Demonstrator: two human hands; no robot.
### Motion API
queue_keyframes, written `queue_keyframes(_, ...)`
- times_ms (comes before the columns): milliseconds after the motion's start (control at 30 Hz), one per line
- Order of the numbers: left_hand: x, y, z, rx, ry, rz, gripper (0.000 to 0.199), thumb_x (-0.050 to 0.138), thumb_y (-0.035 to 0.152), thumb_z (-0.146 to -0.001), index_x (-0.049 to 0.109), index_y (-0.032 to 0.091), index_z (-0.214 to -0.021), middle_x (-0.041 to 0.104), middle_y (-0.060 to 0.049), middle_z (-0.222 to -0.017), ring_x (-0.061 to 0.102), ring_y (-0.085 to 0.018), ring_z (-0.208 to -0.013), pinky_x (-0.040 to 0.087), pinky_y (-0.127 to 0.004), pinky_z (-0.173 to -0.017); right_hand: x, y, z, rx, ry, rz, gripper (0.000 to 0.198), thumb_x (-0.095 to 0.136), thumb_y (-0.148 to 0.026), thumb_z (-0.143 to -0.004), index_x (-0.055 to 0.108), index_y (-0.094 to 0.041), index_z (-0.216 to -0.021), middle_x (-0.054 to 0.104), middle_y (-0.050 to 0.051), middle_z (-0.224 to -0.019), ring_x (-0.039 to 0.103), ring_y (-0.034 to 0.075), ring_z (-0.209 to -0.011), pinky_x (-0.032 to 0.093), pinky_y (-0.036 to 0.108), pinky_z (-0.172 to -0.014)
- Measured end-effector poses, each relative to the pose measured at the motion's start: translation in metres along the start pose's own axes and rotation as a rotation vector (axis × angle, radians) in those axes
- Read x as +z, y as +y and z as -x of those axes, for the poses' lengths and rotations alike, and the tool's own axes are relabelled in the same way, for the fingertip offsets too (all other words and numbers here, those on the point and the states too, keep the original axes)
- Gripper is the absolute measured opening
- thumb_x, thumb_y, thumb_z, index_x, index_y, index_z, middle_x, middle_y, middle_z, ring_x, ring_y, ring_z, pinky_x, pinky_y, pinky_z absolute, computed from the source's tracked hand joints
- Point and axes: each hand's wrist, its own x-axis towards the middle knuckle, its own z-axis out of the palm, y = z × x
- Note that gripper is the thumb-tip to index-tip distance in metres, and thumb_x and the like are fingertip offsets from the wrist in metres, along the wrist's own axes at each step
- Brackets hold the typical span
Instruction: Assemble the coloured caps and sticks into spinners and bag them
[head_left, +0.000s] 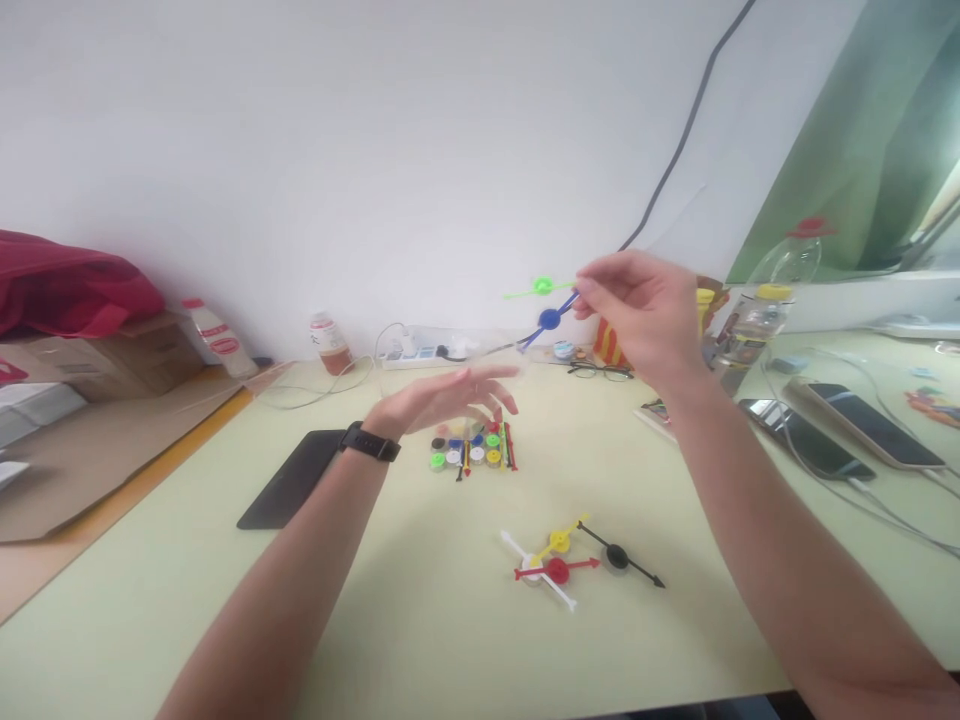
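Over the middle of the desk (420, 620), as the head view shows it, your right grip (641, 310) is pinched closed, thumb against fingers, on one end of the blue spinner (550, 319). The green spinner (542, 286) sticks out beside it from the same fingertips; your fingers cover exactly how its pale, blurred arrow is caught. Your left grip (446, 395) hangs palm down with fingers loosely extended and appears to hold nothing. Its underside is hidden, so you cannot tell whether it touches the cluster of small parts (474, 448) below. That cluster of coloured discs and arrows is partly covered by your fingers, and its back row is hard to make out.

Closer to the desk's near edge lie four spinners: the white spinner (532, 568), the yellow spinner (559, 541) and the red spinner (557, 571) overlap, with the red arrow across the white one, while the black spinner (616, 556) sits just right of them. Toward the left edge, your left forearm hides part of a black tablet (289, 490). At the far edge, your right grip partly blocks a striped packet (609, 345), beside folded glasses (600, 372). Red cloth (67, 280) on a cardboard box (112, 360) is cut off by the view's left border.
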Motion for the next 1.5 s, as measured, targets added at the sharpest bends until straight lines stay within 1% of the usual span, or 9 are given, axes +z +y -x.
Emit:
queue_keyframes(167,0.006,0.003,-0.006,0.012,0.04,-0.012,0.094,0.02,0.092,-0.087,0.046,0.035,-0.157,0.069,-0.016,-0.134,0.068,-0.035,-0.114,0.052,-0.051,-0.092,0.016,-0.004,0.012,0.012,-0.08,0.047,0.017,0.079,-0.039,-0.09,0.074,-0.023,-0.095,0.071,0.002,-0.083,0.071,0.017,-0.072,0.063,0.035,-0.076)
queue_keyframes(333,0.007,-0.003,-0.01,0.021,-0.01,0.228,0.089,0.036,0.084,-0.09,0.042,0.029,-0.16,0.065,-0.019,-0.136,0.063,-0.036,-0.117,0.048,-0.05,-0.095,0.022,-0.003,0.016,-0.003,-0.152,0.186,0.019,0.075,-0.041,-0.092,0.077,-0.023,-0.092,0.077,0.005,-0.093,0.073,0.021,-0.086,0.062,0.035,-0.078)
queue_keyframes(467,0.004,-0.014,-0.009,0.08,-0.099,0.369,0.078,0.042,0.069,-0.099,0.042,0.021,-0.16,0.063,-0.021,-0.133,0.061,-0.032,-0.11,0.047,-0.045,-0.093,0.011,-0.002,0.009,0.004,-0.113,0.226,0.018,0.077,-0.039,-0.09,0.077,-0.022,-0.091,0.076,0.004,-0.087,0.071,0.018,-0.074,0.061,0.032,-0.069)
queue_keyframes(667,-0.006,-0.026,-0.003,0.011,-0.09,0.368,0.068,0.039,0.062,-0.104,0.042,0.022,-0.16,0.064,-0.019,-0.133,0.062,-0.03,-0.111,0.048,-0.042,-0.094,-0.019,-0.012,-0.002,0.035,-0.105,0.176,0.018,0.083,-0.039,-0.085,0.078,-0.023,-0.09,0.073,0.003,-0.08,0.068,0.017,-0.066,0.062,0.033,-0.065)
queue_keyframes(1033,-0.001,-0.026,-0.006,-0.026,-0.104,0.38,0.068,0.039,0.064,-0.104,0.043,0.025,-0.159,0.062,-0.017,-0.137,0.062,-0.029,-0.11,0.049,-0.034,-0.081,-0.001,-0.012,0.01,0.18,-0.575,0.204,0.024,0.074,-0.041,-0.091,0.078,-0.022,-0.104,0.076,0.005,-0.088,0.07,0.019,-0.08,0.058,0.033,-0.072)
queue_keyframes(1200,-0.003,-0.025,-0.003,-0.002,-0.067,0.335,0.067,0.038,0.062,-0.105,0.044,0.024,-0.159,0.066,-0.016,-0.131,0.063,-0.026,-0.104,0.046,-0.034,-0.083,-0.009,-0.012,0.006,0.192,-0.538,0.448,0.024,0.064,-0.042,-0.096,0.074,-0.021,-0.099,0.075,0.005,-0.093,0.067,0.02,-0.083,0.05,0.032,-0.069)
queue_keyframes(1267,-0.005,-0.027,-0.002,0.008,-0.054,0.326,0.065,0.037,0.06,-0.106,0.045,0.022,-0.159,0.066,-0.017,-0.13,0.063,-0.026,-0.105,0.045,-0.034,-0.085,-0.015,-0.011,0.005,0.268,-0.659,0.599,0.025,0.061,-0.042,-0.097,0.073,-0.02,-0.091,0.074,0.005,-0.091,0.066,0.02,-0.079,0.047,0.032,-0.066)
queue_keyframes(1367,-0.009,-0.033,-0.001,0.001,-0.027,0.356,0.065,0.036,0.059,-0.107,0.046,0.021,-0.158,0.066,-0.018,-0.129,0.063,-0.028,-0.109,0.046,-0.035,-0.087,-0.014,-0.007,0.009,0.398,-1.054,0.738,0.021,0.061,-0.038,-0.095,0.074,-0.021,-0.093,0.075,0.006,-0.099,0.068,0.022,-0.087,0.046,0.031,-0.068)
queue_keyframes(1500,-0.013,-0.037,0.001,-0.021,-0.006,0.399,0.066,0.034,0.061,-0.106,0.047,0.021,-0.157,0.066,-0.018,-0.131,0.063,-0.03,-0.113,0.047,-0.037,-0.091,0.022,0.003,0.032,0.481,-1.573,0.598,0.033,0.074,-0.044,-0.084,0.073,-0.023,-0.109,0.075,0.005,-0.106,0.07,0.022,-0.087,0.046,0.029,-0.069)
